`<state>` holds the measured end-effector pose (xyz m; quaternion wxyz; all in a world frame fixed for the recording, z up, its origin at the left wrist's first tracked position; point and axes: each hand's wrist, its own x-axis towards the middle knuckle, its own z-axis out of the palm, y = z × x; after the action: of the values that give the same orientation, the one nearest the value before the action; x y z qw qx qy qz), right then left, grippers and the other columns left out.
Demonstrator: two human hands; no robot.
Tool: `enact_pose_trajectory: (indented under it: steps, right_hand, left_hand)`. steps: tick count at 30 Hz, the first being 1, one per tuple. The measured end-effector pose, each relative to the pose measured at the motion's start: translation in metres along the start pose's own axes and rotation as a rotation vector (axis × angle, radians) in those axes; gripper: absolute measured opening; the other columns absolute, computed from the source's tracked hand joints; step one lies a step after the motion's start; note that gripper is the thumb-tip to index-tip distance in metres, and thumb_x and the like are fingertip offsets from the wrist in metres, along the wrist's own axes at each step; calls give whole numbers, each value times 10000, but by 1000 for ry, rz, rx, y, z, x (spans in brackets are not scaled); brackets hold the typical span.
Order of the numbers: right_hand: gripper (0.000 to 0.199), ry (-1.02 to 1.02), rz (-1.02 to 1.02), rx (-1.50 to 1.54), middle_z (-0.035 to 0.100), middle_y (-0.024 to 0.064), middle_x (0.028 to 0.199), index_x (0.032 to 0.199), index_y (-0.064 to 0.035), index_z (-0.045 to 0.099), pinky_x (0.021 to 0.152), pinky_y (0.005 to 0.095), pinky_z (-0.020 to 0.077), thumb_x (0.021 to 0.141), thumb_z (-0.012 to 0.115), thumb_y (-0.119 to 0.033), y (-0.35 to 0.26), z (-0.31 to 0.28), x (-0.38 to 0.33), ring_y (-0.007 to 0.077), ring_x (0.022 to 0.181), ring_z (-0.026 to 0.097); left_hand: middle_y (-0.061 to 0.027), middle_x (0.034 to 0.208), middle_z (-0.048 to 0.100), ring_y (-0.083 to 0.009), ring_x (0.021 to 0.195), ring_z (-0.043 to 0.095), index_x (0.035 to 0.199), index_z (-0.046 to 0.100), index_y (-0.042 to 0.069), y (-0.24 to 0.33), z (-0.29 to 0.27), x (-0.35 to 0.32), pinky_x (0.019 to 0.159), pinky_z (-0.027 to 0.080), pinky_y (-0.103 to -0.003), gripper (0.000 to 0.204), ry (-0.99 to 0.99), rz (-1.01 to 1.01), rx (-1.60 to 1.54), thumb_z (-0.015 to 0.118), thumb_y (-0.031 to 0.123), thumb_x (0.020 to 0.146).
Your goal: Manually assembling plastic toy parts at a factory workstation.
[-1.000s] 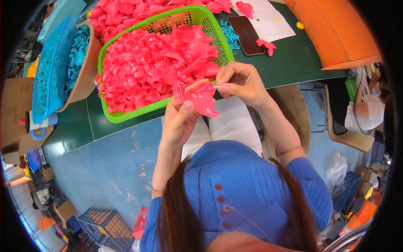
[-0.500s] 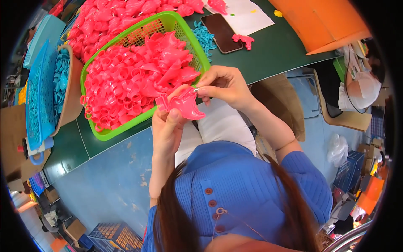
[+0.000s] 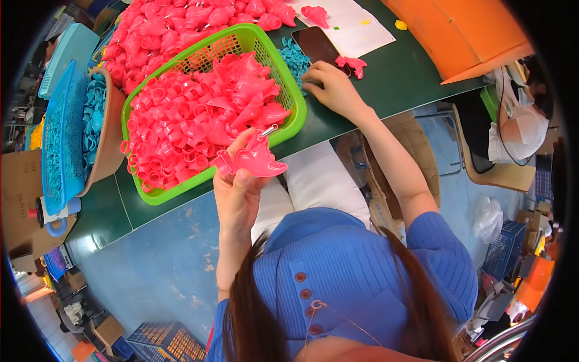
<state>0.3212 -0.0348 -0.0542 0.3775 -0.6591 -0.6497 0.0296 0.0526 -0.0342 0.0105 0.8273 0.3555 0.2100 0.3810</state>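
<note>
My left hand (image 3: 236, 196) is closed round a pink hollow plastic piece (image 3: 256, 160), held up just off the near side of the green basket. The piece has a ring at one end and a curved, pointed edge at the other; a short metal pin (image 3: 269, 130) sticks out of its top. My right hand (image 3: 333, 89) is stretched out over the table to a small heap of teal plastic pieces (image 3: 294, 59). Its fingers are bent together at the heap's edge, and what the tips pinch is hidden. Loose pink shell pieces and rings (image 3: 175, 120) fill the green basket (image 3: 298, 120).
Behind the basket is a big heap of pink pieces (image 3: 175, 24). A dark phone (image 3: 316, 43), a pink piece (image 3: 353, 65) and white paper (image 3: 368, 33) lie beyond my right hand. An orange bin (image 3: 464, 36) stands at right, blue baskets (image 3: 60, 139) at left.
My right hand has left the metal pin on the pink piece and moved up and away to the teal heap. The left hand still holds the piece, with the pin now showing.
</note>
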Motion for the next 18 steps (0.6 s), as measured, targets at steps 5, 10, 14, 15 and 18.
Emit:
enact_pose_trajectory:
  steps: [5, 10, 14, 15, 18]
  right_hand:
    - [105, -44, 2, -71, 524, 89, 813, 812, -18, 577, 683, 314, 441, 722, 626, -39, 6, 0, -11, 245, 789, 534]
    - [107, -52, 68, 58, 537, 83, 832, 835, -19, 586, 705, 310, 444, 734, 618, -29, -13, -10, -15, 240, 811, 540]
    - [146, -26, -43, -39, 537, 85, 852, 874, -15, 595, 728, 312, 443, 729, 609, -3, -6, -4, -15, 236, 844, 538]
    - [146, -26, -45, -36, 537, 85, 852, 874, -15, 595, 728, 312, 443, 729, 609, -3, -1, -1, -15, 236, 844, 538]
    - [171, -66, -62, -56, 528, 93, 891, 892, -10, 591, 747, 313, 442, 723, 601, 10, 7, 0, -18, 239, 867, 532]
  left_hand:
    - [-88, 1109, 535, -157, 979, 552, 1269, 355, -38, 0, -6, -4, 823, 501, -337, 736, 32, 37, 18, 713, 308, 727]
    - [-96, 1112, 538, -167, 992, 544, 1253, 377, -42, -12, -15, 1, 834, 484, -333, 736, 19, 56, 117, 731, 306, 709]
    - [-107, 1078, 561, -202, 958, 574, 1241, 386, -54, -19, -12, 8, 860, 449, -331, 706, 29, 172, 224, 731, 268, 717]
    - [-110, 1067, 568, -211, 947, 584, 1238, 388, -57, -18, -9, 9, 866, 439, -328, 695, 54, 186, 211, 730, 255, 720]
    - [-116, 1061, 570, -225, 932, 596, 1234, 391, -58, -16, -11, 8, 864, 441, -331, 680, 77, 223, 188, 728, 238, 723]
